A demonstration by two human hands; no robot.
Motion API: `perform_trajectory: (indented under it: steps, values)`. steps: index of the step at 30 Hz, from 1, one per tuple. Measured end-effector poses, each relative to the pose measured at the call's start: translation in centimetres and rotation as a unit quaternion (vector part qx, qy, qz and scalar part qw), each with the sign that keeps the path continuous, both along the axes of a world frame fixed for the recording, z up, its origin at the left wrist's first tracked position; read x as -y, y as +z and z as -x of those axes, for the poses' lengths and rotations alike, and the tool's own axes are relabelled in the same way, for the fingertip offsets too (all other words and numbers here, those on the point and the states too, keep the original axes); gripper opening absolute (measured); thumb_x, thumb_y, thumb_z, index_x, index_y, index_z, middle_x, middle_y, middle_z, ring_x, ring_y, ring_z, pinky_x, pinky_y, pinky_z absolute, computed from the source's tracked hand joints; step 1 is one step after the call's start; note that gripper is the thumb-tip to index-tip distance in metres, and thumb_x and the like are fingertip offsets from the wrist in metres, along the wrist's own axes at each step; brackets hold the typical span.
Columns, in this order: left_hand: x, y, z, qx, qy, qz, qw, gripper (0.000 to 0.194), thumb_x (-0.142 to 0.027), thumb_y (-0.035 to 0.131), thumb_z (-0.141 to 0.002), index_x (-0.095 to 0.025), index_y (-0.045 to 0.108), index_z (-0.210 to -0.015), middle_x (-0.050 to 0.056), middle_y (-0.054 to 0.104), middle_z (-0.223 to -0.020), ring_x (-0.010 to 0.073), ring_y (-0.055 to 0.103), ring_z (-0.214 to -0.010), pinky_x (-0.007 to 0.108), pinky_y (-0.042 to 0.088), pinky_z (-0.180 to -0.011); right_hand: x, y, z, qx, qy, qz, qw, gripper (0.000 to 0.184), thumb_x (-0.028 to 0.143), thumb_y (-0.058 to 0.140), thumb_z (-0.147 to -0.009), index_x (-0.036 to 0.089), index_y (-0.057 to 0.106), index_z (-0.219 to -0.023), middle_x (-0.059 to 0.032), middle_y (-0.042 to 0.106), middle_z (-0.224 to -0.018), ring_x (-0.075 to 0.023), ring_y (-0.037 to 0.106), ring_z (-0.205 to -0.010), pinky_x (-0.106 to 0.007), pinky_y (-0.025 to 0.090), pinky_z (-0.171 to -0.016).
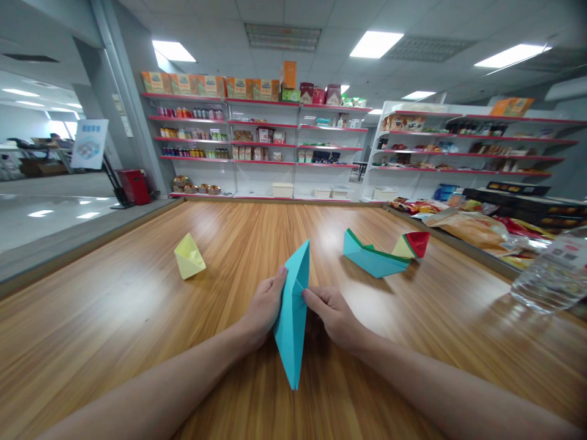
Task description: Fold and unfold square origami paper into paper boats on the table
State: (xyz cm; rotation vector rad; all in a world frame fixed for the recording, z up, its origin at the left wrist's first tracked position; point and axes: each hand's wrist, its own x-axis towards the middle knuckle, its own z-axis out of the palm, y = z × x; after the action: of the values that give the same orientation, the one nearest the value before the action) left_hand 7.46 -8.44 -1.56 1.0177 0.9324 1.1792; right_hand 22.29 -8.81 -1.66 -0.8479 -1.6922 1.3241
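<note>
A folded blue paper boat (293, 324) is held up on end over the table, its long pointed ends toward the top and bottom of the view. My left hand (266, 305) grips its left side, thumb along the edge and the other fingers hidden behind the paper. From the right, my right hand (334, 311) pinches the middle fold between thumb and fingers. Farther off to the right sit a blue boat with a green edge (376, 261) and a yellow and red paper boat (415, 245). A small yellow paper boat (189, 260) stands on the left.
The wooden table (114, 318) stretches out in front of me. On the right are a clear plastic bottle (553, 275) and packaged snacks (472, 229) beyond the table's raised edge. Store shelves (263, 137) with goods line the back, and a sign (89, 145) stands at left.
</note>
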Motion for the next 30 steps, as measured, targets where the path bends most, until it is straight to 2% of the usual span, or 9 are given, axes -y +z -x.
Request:
perform_trajectory:
  steps: [9, 12, 14, 16, 19, 20, 22, 25, 30]
  values:
    - [-0.1, -0.2, 0.2, 0.0, -0.043, 0.001, 0.999, 0.04, -0.052, 0.066, -0.07, -0.014, 0.056, -0.069, 0.0, 0.058, -0.054, 0.0115, 0.054, -0.046, 0.022, 0.042, -0.046, -0.4, -0.6, 0.0, 0.103, -0.052, -0.093, 0.989, 0.046, 0.049, 0.04, -0.09, 0.018, 0.047, -0.057, 0.0018, 0.049, -0.05, -0.0104, 0.044, -0.045, -0.023, 0.033, -0.044]
    - [-0.2, 0.0, 0.2, 0.01, -0.034, 0.013, 0.999, 0.039, -0.051, 0.066, -0.071, -0.014, 0.056, -0.071, 0.001, 0.059, -0.055, 0.0126, 0.055, -0.045, 0.023, 0.043, -0.045, -1.0, -0.1, -0.5, 0.176, -0.107, -0.164, 0.965, 0.044, 0.043, 0.035, -0.092, 0.018, 0.048, -0.059, -0.0001, 0.053, -0.056, -0.0123, 0.048, -0.051, -0.024, 0.036, -0.049]
    - [-0.2, 0.3, 0.3, 0.031, -0.036, 0.031, 0.998, 0.038, -0.051, 0.064, -0.073, -0.014, 0.055, -0.072, 0.003, 0.061, -0.055, 0.0157, 0.059, -0.047, 0.025, 0.045, -0.046, -2.1, 0.7, -1.5, 0.264, -0.197, -0.25, 0.91, 0.033, 0.035, 0.038, -0.091, 0.017, 0.055, -0.07, -0.0036, 0.059, -0.066, -0.0164, 0.055, -0.063, -0.027, 0.04, -0.061]
    - [-0.3, 0.5, 0.5, 0.056, -0.057, 0.048, 0.996, 0.038, -0.051, 0.06, -0.076, -0.013, 0.057, -0.074, 0.008, 0.065, -0.06, 0.0189, 0.063, -0.054, 0.027, 0.048, -0.051, -3.5, 1.7, -3.0, 0.359, -0.311, -0.351, 0.807, 0.017, 0.026, 0.047, -0.084, 0.015, 0.058, -0.092, -0.0105, 0.063, -0.092, -0.0244, 0.054, -0.093, -0.034, 0.038, -0.082]
    - [-0.5, 0.5, 0.8, 0.082, -0.092, 0.054, 0.991, 0.042, -0.05, 0.055, -0.08, -0.009, 0.062, -0.082, 0.013, 0.067, -0.066, 0.0187, 0.064, -0.058, 0.028, 0.05, -0.059, -5.7, 2.6, -5.6, 0.505, -0.454, -0.344, 0.649, 0.044, 0.026, 0.054, -0.077, 0.009, 0.049, -0.117, -0.0225, 0.053, -0.117, -0.0356, 0.045, -0.11, -0.045, 0.03, -0.09]
    - [-0.6, 0.5, 0.9, 0.086, -0.098, 0.054, 0.99, 0.044, -0.051, 0.054, -0.08, -0.008, 0.063, -0.083, 0.013, 0.067, -0.066, 0.0183, 0.063, -0.057, 0.029, 0.05, -0.059, -6.2, 2.7, -6.4, 0.543, -0.468, -0.317, 0.621, 0.046, 0.029, 0.054, -0.078, 0.006, 0.048, -0.117, -0.0242, 0.054, -0.113, -0.0368, 0.047, -0.106, -0.046, 0.03, -0.088]
    - [-0.7, 0.5, 1.1, 0.092, -0.102, 0.05, 0.989, 0.048, -0.054, 0.05, -0.081, -0.008, 0.063, -0.083, 0.012, 0.066, -0.063, 0.018, 0.062, -0.055, 0.03, 0.05, -0.06, -6.8, 2.7, -7.6, 0.598, -0.46, -0.268, 0.599, 0.042, 0.031, 0.052, -0.08, 0.004, 0.051, -0.112, -0.0235, 0.059, -0.101, -0.0361, 0.053, -0.098, -0.044, 0.033, -0.081]
    - [-0.7, 0.6, 1.1, 0.103, -0.096, 0.059, 0.988, 0.052, -0.057, 0.047, -0.082, -0.008, 0.063, -0.08, 0.011, 0.064, -0.061, 0.0185, 0.061, -0.055, 0.032, 0.05, -0.062, -7.0, 2.6, -8.0, 0.636, -0.414, -0.232, 0.608, 0.028, 0.027, 0.051, -0.082, 0.007, 0.058, -0.099, -0.0207, 0.062, -0.091, -0.0317, 0.059, -0.088, -0.039, 0.036, -0.074]
    - [-0.7, 0.8, 0.8, 0.127, -0.056, 0.062, 0.988, 0.051, -0.057, 0.047, -0.082, -0.008, 0.062, -0.075, 0.012, 0.064, -0.064, 0.0191, 0.062, -0.056, 0.034, 0.052, -0.062, -5.5, 4.2, -5.8, 0.572, -0.343, -0.211, 0.715, 0.025, 0.034, 0.052, -0.081, 0.012, 0.063, -0.076, -0.0157, 0.065, -0.079, -0.0259, 0.061, -0.076, -0.031, 0.036, -0.06]
